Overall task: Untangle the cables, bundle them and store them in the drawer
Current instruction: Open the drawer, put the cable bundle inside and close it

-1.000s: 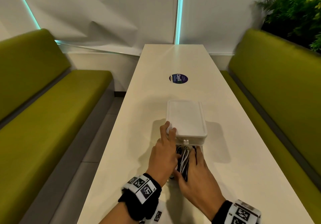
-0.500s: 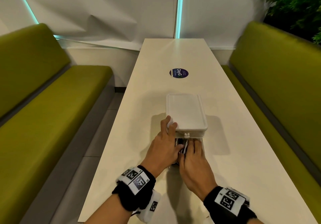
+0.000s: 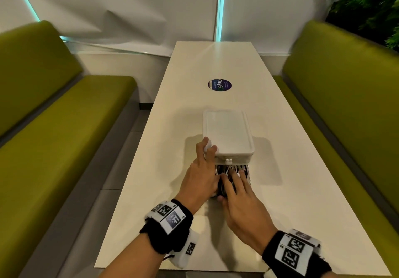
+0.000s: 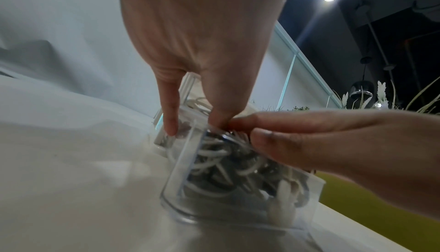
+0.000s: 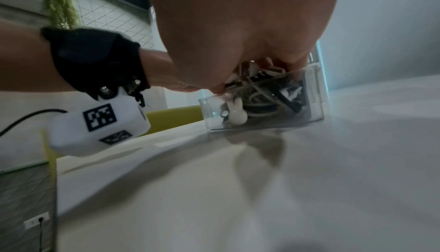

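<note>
A white drawer box (image 3: 227,133) stands mid-table with its clear drawer (image 3: 249,177) pulled out toward me. White and black cables (image 3: 230,168) fill the drawer (image 4: 181,179), and they show through its wall as a coiled mass of cables (image 4: 214,154) (image 5: 262,98). My left hand (image 3: 201,174) has two fingers against the box's near-left corner, and its thumb side lies on the cables. My right hand (image 3: 238,191) lies flat over the drawer, straight fingers (image 4: 297,130) pressing down on the cables. Both hands cover much of the drawer's inside.
The long white table (image 3: 280,170) carries a round blue sticker (image 3: 219,84) beyond the box. Green benches run along the left (image 3: 54,137) and right (image 3: 345,116). A plant (image 3: 371,8) stands at the far right. The table's near edge lies just under my wrists.
My right hand has slid forward over the cables toward the box. The drawer sticks out slightly less than a second ago. My left hand has kept its place at the box corner.
</note>
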Available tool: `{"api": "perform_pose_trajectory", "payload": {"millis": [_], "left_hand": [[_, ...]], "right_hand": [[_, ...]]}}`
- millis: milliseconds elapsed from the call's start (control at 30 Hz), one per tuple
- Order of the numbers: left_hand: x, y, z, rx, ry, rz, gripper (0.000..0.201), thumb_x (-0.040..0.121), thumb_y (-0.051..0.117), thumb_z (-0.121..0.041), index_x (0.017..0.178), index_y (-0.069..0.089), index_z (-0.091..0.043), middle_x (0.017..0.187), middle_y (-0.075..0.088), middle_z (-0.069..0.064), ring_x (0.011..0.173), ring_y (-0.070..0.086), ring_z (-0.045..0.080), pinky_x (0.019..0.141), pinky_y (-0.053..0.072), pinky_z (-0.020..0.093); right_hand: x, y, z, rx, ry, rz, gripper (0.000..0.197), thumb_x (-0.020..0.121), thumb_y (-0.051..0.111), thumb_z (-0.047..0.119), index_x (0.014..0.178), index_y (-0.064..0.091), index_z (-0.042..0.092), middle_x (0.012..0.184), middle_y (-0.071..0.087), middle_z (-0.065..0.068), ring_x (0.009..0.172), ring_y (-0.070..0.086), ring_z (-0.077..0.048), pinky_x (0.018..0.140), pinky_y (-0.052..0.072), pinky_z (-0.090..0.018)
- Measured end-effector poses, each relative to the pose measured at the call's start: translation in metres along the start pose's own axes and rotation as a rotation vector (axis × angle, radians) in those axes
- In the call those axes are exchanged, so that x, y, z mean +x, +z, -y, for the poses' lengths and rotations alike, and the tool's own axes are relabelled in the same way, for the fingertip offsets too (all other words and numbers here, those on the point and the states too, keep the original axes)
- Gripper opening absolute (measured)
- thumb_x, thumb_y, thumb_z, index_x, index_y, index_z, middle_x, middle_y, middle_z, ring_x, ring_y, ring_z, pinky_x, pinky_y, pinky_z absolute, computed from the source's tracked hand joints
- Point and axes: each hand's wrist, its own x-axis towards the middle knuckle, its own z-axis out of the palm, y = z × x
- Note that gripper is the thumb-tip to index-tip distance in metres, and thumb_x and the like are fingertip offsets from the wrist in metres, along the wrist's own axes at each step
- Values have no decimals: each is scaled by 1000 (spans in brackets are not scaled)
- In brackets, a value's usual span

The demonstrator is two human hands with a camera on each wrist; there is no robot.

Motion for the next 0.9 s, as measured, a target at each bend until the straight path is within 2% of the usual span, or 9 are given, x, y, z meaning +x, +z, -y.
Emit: {"api": "perform_pose_trajectory", "payload": {"millis": [167, 267, 400, 500, 633, 667, 767, 833, 900], "left_hand": [[-1, -9, 5, -51, 29, 65, 73, 85, 68, -33, 142, 25, -17, 154, 5, 5, 99, 64, 34, 77, 55, 36], [1, -10, 9, -56, 45, 72, 82, 81, 72, -42, 142, 25, -17, 153, 5, 3, 102, 63, 33, 78, 55, 35], [3, -1, 9, -63, 43, 38, 85, 76, 78, -37, 137, 20, -21, 154, 5, 3, 108, 62, 31, 78, 57, 37], [5, 5, 9, -100, 66, 3, 83, 74, 80, -33, 128, 18, -28, 152, 10, 5, 115, 60, 32, 77, 58, 44], [2, 6, 9, -76, 77, -15, 82, 75, 80, -35, 128, 18, -26, 151, 13, 9, 110, 62, 34, 78, 58, 44], [2, 5, 9, -69, 86, -17, 81, 76, 79, -35, 129, 18, -25, 151, 14, 10, 108, 63, 34, 78, 58, 43], [2, 3, 14, -43, 91, -1, 81, 78, 78, -32, 133, 20, -23, 152, 13, 10, 95, 67, 34, 73, 58, 38], [3, 1, 16, -25, 85, 19, 82, 78, 78, -32, 137, 24, -18, 152, 13, 10, 86, 67, 35, 68, 55, 34], [3, 1, 16, -9, 85, 10, 82, 77, 79, -33, 137, 26, -16, 152, 13, 11, 82, 66, 33, 66, 54, 33]], "right_hand": [[17, 15, 7, 75, 118, 19, 58, 102, 16, 37, 141, 39, 0, 147, 39, -20, 141, 30, -34, 118, 24, -46], [16, 14, 14, 149, 138, -15, 58, 101, 16, 39, 142, 33, 3, 148, 33, -13, 141, 25, -27, 120, 17, -37], [14, -6, 4, 356, 119, 12, 51, 98, 33, 46, 140, 33, 16, 145, 28, 2, 135, 28, -13, 113, 31, -27], [7, -21, -8, 260, 30, 72, 51, 98, 41, 44, 141, 32, 20, 148, 24, 2, 138, 28, -14, 108, 37, -25], [-3, -14, -3, 122, 29, 214, 65, 99, 12, 44, 153, 9, 7, 161, -5, -11, 149, -7, -24, 117, 2, -27], [-1, -12, 1, 113, 46, 221, 65, 99, 10, 41, 151, 12, 2, 159, -2, -15, 149, -2, -27, 116, 3, -30], [9, -6, 5, 76, 99, 212, 55, 102, 18, 25, 131, 50, -9, 139, 47, -27, 130, 48, -35, 106, 33, -34], [11, -1, -1, 51, 98, 229, 66, 105, 2, 26, 129, 54, -8, 136, 52, -25, 126, 53, -33, 101, 39, -36], [9, 3, -4, -7, 66, 147, 74, 103, -7, 31, 135, 47, -8, 143, 44, -25, 133, 43, -32, 105, 34, -38]]}}
